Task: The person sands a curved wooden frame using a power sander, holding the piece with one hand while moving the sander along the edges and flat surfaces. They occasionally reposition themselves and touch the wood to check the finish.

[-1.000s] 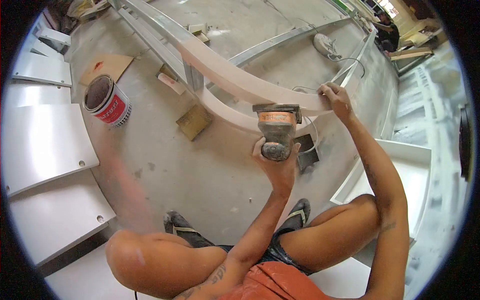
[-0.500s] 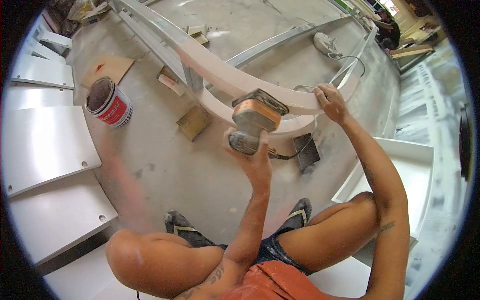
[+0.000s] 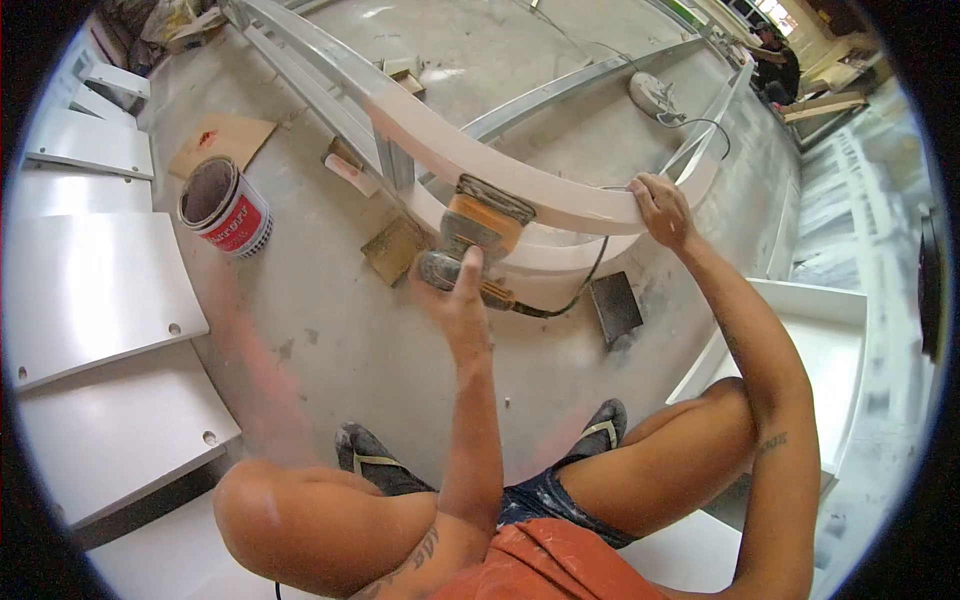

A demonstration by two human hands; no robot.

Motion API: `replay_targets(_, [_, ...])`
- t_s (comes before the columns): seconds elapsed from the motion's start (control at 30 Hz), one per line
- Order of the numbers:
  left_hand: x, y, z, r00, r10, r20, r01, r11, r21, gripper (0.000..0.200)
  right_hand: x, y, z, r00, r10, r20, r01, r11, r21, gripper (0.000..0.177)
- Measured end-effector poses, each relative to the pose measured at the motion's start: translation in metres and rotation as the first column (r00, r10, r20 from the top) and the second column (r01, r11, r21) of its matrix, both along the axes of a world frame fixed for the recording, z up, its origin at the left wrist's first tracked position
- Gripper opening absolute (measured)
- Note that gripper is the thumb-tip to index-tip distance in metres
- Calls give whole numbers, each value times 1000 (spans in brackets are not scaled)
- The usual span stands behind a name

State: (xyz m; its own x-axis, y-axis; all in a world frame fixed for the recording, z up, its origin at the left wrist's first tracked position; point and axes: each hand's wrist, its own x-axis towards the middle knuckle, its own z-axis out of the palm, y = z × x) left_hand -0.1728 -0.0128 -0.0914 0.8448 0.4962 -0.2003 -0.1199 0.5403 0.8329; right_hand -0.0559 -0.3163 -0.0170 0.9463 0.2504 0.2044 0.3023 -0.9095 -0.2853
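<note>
My left hand (image 3: 452,300) is wrapped round the body of an orange and black electric sander (image 3: 482,225). The sander's flat pad lies against the outer face of a pale curved frame (image 3: 575,207), and its black cord trails off to the right. On the right part of that frame, my right hand (image 3: 662,210) is closed over the top rail. A lower curved rail (image 3: 575,257) runs beneath the top one.
A paint can (image 3: 228,210) stands on the dusty floor at left, near a brown sanding block (image 3: 395,250) and a dark pad (image 3: 616,305). White panels (image 3: 100,290) line the left side; a white tray (image 3: 850,330) lies at right. Another person (image 3: 775,65) is far back.
My left hand has moved the sander leftward along the curved frame, its pad now against the frame's face. My right hand stays in the same place on the rail.
</note>
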Motion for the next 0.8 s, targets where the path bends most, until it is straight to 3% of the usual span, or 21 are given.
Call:
replay_targets(0.23, [-24,-60,-13,995,-26,-95,14,992,-124,70,1,-2,-4,999,0,39,0,1000,20,32])
replay_targets(0.33, [-31,-83,-21,998,-36,-48,26,982,-187,70,3,-5,-8,998,13,56,-13,1000,-2,31])
replay_targets(0.5, [-41,-115,0,999,14,-31,-18,991,-132,60,4,-8,-8,1000,19,22,-19,999,-27,30])
replay_targets(0.57, [-47,-120,12,1000,21,-8,-22,988,-154,60,5,-16,-17,967,180,182,-156,978,-138,29])
replay_targets(0.67, [-50,-123,15,998,-58,15,60,983,-175,72,2,-6,-9,994,41,104,-39,999,-20,28])
replay_targets(0.77, [-45,-112,0,995,-101,12,101,972,-214,70,3,-6,-7,996,52,74,-52,999,8,27])
replay_targets(0.8, [-41,-103,-10,997,-76,-25,71,985,-157,71,2,-5,-6,996,51,75,-52,999,7,27])
